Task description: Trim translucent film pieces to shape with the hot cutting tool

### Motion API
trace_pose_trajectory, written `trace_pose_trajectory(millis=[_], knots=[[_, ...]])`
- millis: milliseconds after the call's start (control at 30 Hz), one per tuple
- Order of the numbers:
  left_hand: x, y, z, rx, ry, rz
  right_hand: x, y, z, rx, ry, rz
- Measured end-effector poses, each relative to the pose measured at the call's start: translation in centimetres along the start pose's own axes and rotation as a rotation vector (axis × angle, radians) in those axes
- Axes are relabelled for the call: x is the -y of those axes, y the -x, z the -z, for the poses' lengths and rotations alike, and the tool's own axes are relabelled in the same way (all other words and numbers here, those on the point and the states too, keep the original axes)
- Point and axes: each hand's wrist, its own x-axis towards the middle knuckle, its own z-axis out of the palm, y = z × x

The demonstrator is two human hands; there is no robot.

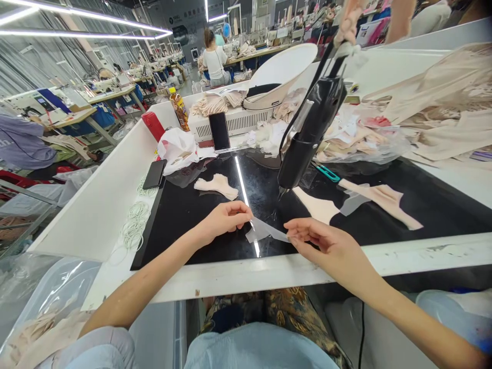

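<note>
Two bare hands pinch a small translucent strip [265, 231] between them, just above the near edge of a black mat [184, 225] at a garment workshop bench. The left hand [225, 218] has thumb and fingertips closed on the strip's left end, and the right hand [326, 246] is closed on its right end, so the piece hangs slightly slack between the two. A black hanging tool [311, 128] dangles from its cord just beyond the hands, its pointed tip low over the mat. Beside that tip lies a pale cut piece [319, 207], and a second beige cut piece [217, 185] rests farther left. A teal-handled tool [326, 173] lies to the right of the hanging tool. At the mat's far left corner sits a dark phone [155, 174], with white elastic rings [134, 225] scattered along the left edge. The strip looks thin and limp, so an uneven pull could crease it or slip it from either pinch. Lifting the hands could also bring fingers or strip against the tool's tip.
</note>
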Motion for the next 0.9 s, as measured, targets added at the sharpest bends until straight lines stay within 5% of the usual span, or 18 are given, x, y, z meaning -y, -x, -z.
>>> trace_pose_trajectory(millis=[300, 467, 600, 800, 900], knots=[[-0.3, 0.3, -0.5, 0.102, 0.101, -0.136, 1.1, 0.5, 0.5, 0.209, -0.028, 0.034], [-1.4, 1.1, -1.4, 0.281, 0.229, -0.262, 1.2, -0.6, -0.2, 0.075, -0.221, 0.043], [-2.0, 1.4, -1.7, 0.346, 0.260, -0.295, 1.0, -1.2, -1.7, 0.208, -0.315, 0.034], [-1.0, 0.4, -1.2, 0.272, 0.256, -0.220, 0.2, -1.4, -2.2, 0.176, -0.113, 0.035], [0.2, -0.4, -1.0, 0.057, 0.064, -0.193, -0.4, -1.8, -1.9, 0.155, 0.155, 0.089]])
